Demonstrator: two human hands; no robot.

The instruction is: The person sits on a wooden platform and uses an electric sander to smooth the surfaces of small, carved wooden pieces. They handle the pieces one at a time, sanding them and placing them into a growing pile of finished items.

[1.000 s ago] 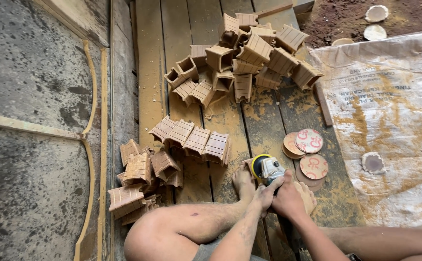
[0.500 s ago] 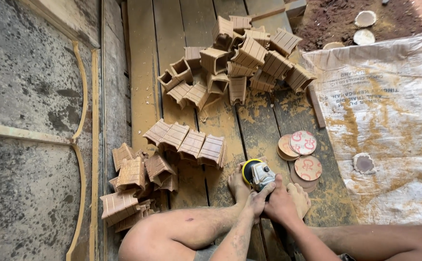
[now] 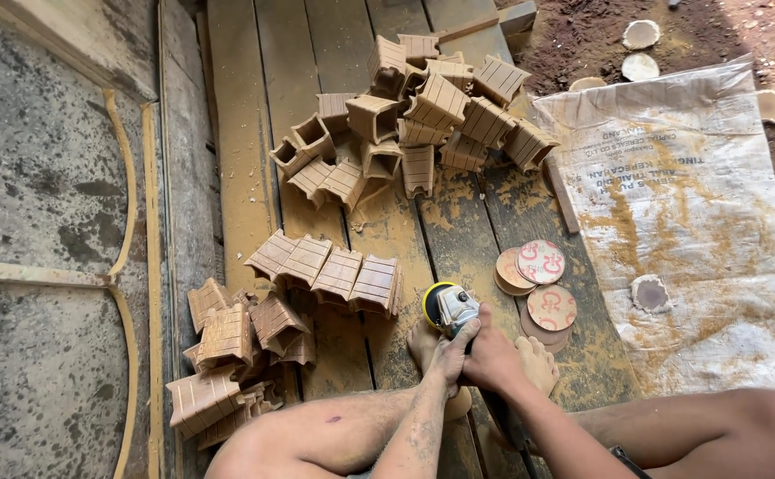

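Both of my hands hold a small angle grinder (image 3: pixel 446 307) with a yellow guard, low on the wooden plank floor (image 3: pixel 352 53) between my bare feet. My left hand (image 3: pixel 448 357) grips its near side and my right hand (image 3: pixel 494 359) wraps the body behind the head. A row of ribbed wooden blocks (image 3: pixel 327 266) lies just left of the grinder. A stack of round sanding discs (image 3: pixel 536 282) lies just right of it.
A big loose pile of ribbed wooden blocks (image 3: pixel 418 111) sits farther up the planks. Another heap of blocks (image 3: pixel 228 350) lies by my left knee. A dusty white sack (image 3: pixel 698 213) covers the ground at right. A stained concrete slab (image 3: pixel 41 222) is at left.
The view has shifted, so everything sits lower left in frame. My hands stay on the grinder in the same grip between my feet.
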